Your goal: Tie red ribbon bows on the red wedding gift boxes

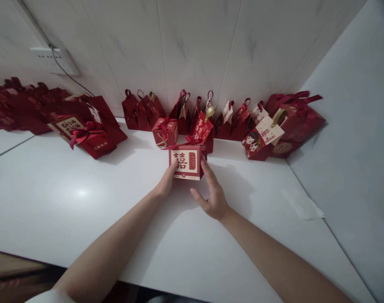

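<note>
A red and cream gift box (186, 163) with a large red character on its front and a red ribbon on top is between my two hands. My left hand (167, 180) grips its left side, with the thumb on the front face and the other fingers hidden. Against the right side press the fingers of my right hand (213, 194), while its thumb sticks out below, off the box. Just behind stand a smaller red ribboned box (165, 132) and a red bag with a gold loop (203, 127). I cannot tell whether the held box touches the table.
The white table (116, 219) meets a tiled wall behind and a panel (352, 126) on the right. Small looped bags (143, 111) line the wall. Larger red packages stand left (99, 141) and right (295, 122). A cable (65, 71) hangs from a socket strip.
</note>
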### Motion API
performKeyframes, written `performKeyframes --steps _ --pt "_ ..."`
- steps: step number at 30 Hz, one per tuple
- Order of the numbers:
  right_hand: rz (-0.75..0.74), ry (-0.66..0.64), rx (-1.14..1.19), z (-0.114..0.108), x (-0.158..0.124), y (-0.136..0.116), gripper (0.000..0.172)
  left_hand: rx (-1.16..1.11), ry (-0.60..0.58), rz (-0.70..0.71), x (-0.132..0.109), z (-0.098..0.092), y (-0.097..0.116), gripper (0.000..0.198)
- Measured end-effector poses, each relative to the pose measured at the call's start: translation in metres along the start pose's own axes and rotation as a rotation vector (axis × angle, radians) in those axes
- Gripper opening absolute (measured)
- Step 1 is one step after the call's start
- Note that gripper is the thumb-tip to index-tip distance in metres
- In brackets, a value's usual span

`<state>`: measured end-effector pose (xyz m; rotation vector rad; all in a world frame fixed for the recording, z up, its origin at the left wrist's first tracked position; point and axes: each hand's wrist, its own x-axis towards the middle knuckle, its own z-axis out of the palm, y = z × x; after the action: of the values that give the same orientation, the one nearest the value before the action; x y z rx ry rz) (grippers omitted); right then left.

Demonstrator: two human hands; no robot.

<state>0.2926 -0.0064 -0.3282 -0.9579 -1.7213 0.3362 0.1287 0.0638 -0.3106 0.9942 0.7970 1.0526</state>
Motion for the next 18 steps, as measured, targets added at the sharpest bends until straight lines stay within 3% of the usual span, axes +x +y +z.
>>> performKeyframes --steps 7,12,18 --pt "-0.077 0.010 -0.102 -0.001 0.001 -0.005 0.079 -0.225 0.095 -0.058 0.001 0.002 0.005 0.048" --pt "-0.090 0.177 -0.141 0.000 -0.001 -0.007 0.083 -0.421 -0.174 -0.237 -0.004 -0.001 0.025 0.081" --pt "-0.015 0.047 -0.020 0.001 -0.001 -0.004 0.083 -0.482 -0.452 -0.314 -0.010 0.001 0.028 0.069"
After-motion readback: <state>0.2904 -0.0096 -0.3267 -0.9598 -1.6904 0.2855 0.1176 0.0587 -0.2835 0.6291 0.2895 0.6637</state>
